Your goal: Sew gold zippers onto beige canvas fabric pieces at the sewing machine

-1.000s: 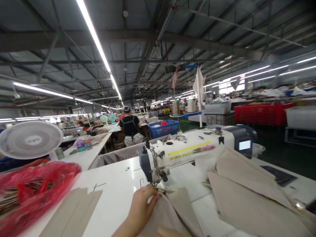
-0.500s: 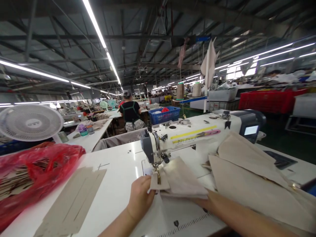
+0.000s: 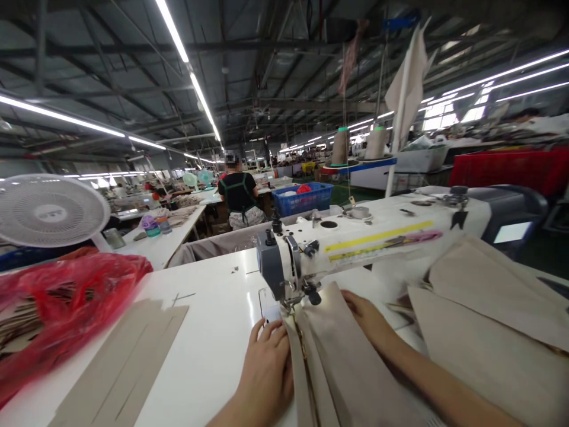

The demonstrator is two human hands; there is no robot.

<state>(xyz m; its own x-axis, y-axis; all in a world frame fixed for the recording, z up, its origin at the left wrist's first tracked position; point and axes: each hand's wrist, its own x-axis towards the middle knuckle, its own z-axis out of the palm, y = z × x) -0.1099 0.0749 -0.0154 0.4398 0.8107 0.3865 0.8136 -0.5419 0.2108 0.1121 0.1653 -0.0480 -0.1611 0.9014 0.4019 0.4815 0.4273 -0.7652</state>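
A long beige fabric piece [image 3: 355,356] lies under the needle area of a white sewing machine [image 3: 377,237] and runs toward me. Along its left part a narrow strip holds a line of gold-brown zipper [image 3: 303,344]. My left hand [image 3: 267,365] lies at the strip's left edge, fingers stretched toward the presser foot [image 3: 288,305]; its thumb is hidden. At the fabric's right edge, my right hand [image 3: 365,314] has its fingers bent around that edge, and their tips are partly hidden behind the cloth.
More beige panels [image 3: 484,332] lie at the right under the machine arm. Flat beige pieces [image 3: 120,362] and a red plastic bag [image 3: 75,308] are at the left, near a white fan [image 3: 53,210]. Ahead, a person [image 3: 240,193] sits with their back to me beside a blue crate [image 3: 302,198].
The fabric, folded up by the needle before, now stretches toward me with its zipper lengthwise. My right hand has come from beneath the fabric to its right edge. My view has moved closer.
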